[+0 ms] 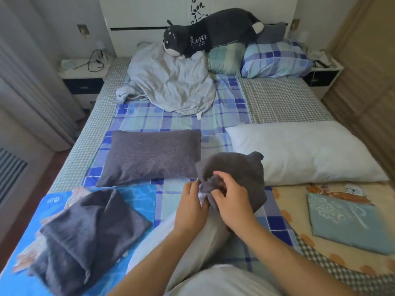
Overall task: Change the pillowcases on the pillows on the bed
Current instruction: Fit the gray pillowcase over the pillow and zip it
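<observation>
Grey pillowcase (235,176) bunched, pinched by left hand (192,206), right hand (233,204)

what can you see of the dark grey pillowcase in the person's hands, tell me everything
The dark grey pillowcase looks like soft, towel-like knit fabric, bunched and rumpled rather than flat. It is partly pulled over the end of a white pillow that lies toward the person, with one corner poking up at its far side. The left hand pinches its edge where white shows, and the right hand grips the gathered opening. Its far part rests against the bare white pillow behind it.
</observation>
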Demonstrator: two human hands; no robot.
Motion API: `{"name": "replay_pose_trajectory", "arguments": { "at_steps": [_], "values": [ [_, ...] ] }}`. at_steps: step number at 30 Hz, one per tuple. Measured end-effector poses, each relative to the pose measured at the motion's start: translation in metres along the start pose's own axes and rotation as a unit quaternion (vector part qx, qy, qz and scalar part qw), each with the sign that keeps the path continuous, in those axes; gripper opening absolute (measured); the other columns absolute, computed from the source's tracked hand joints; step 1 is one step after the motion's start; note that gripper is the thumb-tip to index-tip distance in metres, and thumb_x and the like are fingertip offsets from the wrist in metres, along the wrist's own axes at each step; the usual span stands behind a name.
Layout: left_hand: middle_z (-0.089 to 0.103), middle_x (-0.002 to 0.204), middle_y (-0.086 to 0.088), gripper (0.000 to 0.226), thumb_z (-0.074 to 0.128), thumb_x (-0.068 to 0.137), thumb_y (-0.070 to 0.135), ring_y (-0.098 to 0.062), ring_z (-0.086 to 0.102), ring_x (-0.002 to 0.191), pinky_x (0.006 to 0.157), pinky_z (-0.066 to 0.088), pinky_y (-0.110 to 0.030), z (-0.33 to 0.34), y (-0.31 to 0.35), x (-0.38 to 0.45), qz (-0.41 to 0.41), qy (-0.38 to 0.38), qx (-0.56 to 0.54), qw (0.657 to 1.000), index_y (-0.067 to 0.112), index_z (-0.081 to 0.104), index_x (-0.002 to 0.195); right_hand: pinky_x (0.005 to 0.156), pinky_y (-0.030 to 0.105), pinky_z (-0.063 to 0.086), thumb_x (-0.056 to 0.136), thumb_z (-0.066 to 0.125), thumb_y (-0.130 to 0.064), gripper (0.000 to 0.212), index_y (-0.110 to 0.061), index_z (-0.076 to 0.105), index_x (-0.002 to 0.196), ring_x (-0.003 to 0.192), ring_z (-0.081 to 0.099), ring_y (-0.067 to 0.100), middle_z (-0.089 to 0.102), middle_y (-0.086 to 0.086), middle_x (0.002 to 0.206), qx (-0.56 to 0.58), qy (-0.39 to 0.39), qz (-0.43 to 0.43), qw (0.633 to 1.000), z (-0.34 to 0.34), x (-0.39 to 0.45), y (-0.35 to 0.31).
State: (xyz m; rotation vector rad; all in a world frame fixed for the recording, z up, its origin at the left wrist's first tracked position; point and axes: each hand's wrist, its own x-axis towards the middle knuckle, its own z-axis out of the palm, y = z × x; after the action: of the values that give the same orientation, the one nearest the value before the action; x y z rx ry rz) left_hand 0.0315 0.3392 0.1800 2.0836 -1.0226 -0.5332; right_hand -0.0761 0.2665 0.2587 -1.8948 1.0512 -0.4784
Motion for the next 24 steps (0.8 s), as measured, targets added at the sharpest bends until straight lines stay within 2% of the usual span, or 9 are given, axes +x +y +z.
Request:
{"name": "replay_pose_trajectory", "arguments": {
  "at_steps": [3, 5, 9, 12, 14, 17, 19, 21, 24],
  "values": [
    [0.058, 0.124, 0.006, 0.033, 0.055, 0.094, 0.008, -0.01, 0.056, 0.111, 0.093, 0.035, -0.01, 0.011, -0.009, 0.004, 0.032, 0.025, -0.025, 0.999, 0.02, 0.063, 0.123, 0.065, 0.013, 0.045, 0.098, 0.056, -0.022, 0.01, -0.021, 0.066, 0.098, 0.084, 0.064, 0.01, 0.068, -0.01, 0.088, -0.043, -0.045, 0.046, 0.997, -0.005, 0.0, 0.008],
    [0.069, 0.113, -0.002, 0.029, 0.051, 0.093, 0.004, -0.019, 0.063, 0.105, 0.089, 0.042, -0.017, 0.002, -0.01, 0.021, 0.059, 0.012, -0.002, 0.998, 0.017, 0.071, 0.109, 0.068, 0.024, 0.048, 0.101, 0.05, -0.026, 0.022, -0.016, 0.065, 0.088, 0.081, 0.063, 0.014, 0.067, -0.004, 0.083, -0.031, -0.042, 0.099, 0.994, -0.008, 0.009, 0.018],
    [0.072, 0.089, -0.001, 0.008, 0.057, 0.092, 0.032, -0.022, 0.066, 0.08, 0.076, 0.055, -0.039, -0.033, -0.006, 0.054, 0.009, -0.213, -0.051, 0.976, 0.038, 0.052, 0.095, 0.076, 0.033, 0.055, 0.098, 0.056, -0.021, 0.023, -0.013, 0.072, 0.084, 0.083, 0.07, 0.021, 0.074, 0.008, 0.085, 0.124, -0.048, 0.233, 0.963, -0.03, 0.034, 0.043],
    [0.067, 0.081, 0.001, 0.03, 0.074, 0.079, 0.05, -0.014, 0.061, 0.071, 0.066, 0.05, -0.03, -0.046, 0.002, 0.07, -0.032, -0.362, -0.102, 0.926, 0.037, 0.054, 0.096, 0.073, 0.033, 0.052, 0.092, 0.063, -0.012, 0.022, -0.011, 0.072, 0.072, 0.074, 0.069, 0.025, 0.073, 0.013, 0.077, 0.174, -0.09, 0.281, 0.94, -0.04, 0.049, 0.055],
    [0.065, 0.082, 0.006, 0.022, 0.078, 0.082, 0.043, -0.01, 0.062, 0.071, 0.066, 0.049, -0.022, -0.047, 0.008, 0.077, 0.002, -0.421, 0.009, 0.907, 0.034, 0.058, 0.09, 0.078, 0.036, 0.056, 0.091, 0.064, -0.009, 0.013, -0.004, 0.073, 0.083, 0.079, 0.071, 0.027, 0.074, 0.016, 0.083, 0.228, -0.126, 0.315, 0.913, -0.044, 0.056, 0.058],
    [0.068, 0.082, 0.004, 0.018, 0.059, 0.1, 0.035, -0.012, 0.063, 0.076, 0.075, 0.051, -0.026, -0.043, 0.006, 0.085, 0.006, -0.373, 0.007, 0.928, 0.027, 0.066, 0.085, 0.094, 0.039, 0.056, 0.09, 0.07, -0.011, 0.022, 0.005, 0.069, 0.106, 0.1, 0.071, 0.029, 0.074, 0.021, 0.105, 0.242, -0.221, 0.284, 0.901, -0.051, 0.055, 0.064],
    [0.074, 0.097, -0.002, 0.029, 0.05, 0.105, 0.035, -0.018, 0.068, 0.091, 0.088, 0.053, -0.032, -0.038, 0.004, 0.089, -0.086, -0.315, -0.138, 0.935, 0.017, 0.071, 0.1, 0.089, 0.035, 0.056, 0.084, 0.078, -0.016, 0.022, -0.005, 0.07, 0.102, 0.094, 0.071, 0.022, 0.075, 0.014, 0.101, 0.054, -0.263, 0.194, 0.944, -0.049, 0.046, 0.067],
    [0.076, 0.101, -0.009, 0.04, 0.045, 0.107, 0.039, -0.022, 0.071, 0.093, 0.09, 0.056, -0.035, -0.034, 0.009, 0.092, -0.117, -0.282, -0.172, 0.937, 0.009, 0.071, 0.104, 0.08, 0.033, 0.052, 0.086, 0.074, -0.016, 0.015, -0.011, 0.066, 0.097, 0.087, 0.066, 0.017, 0.071, 0.007, 0.093, -0.07, -0.202, 0.133, 0.968, -0.039, 0.04, 0.074],
    [0.073, 0.096, -0.007, 0.035, 0.052, 0.103, 0.044, -0.019, 0.069, 0.085, 0.084, 0.058, -0.036, -0.033, 0.012, 0.094, -0.082, -0.297, -0.146, 0.94, 0.012, 0.066, 0.097, 0.072, 0.027, 0.048, 0.094, 0.059, -0.005, 0.012, -0.015, 0.062, 0.1, 0.09, 0.063, 0.02, 0.066, 0.004, 0.096, 0.142, -0.025, 0.193, 0.971, -0.032, 0.042, 0.082]
  ]
}}
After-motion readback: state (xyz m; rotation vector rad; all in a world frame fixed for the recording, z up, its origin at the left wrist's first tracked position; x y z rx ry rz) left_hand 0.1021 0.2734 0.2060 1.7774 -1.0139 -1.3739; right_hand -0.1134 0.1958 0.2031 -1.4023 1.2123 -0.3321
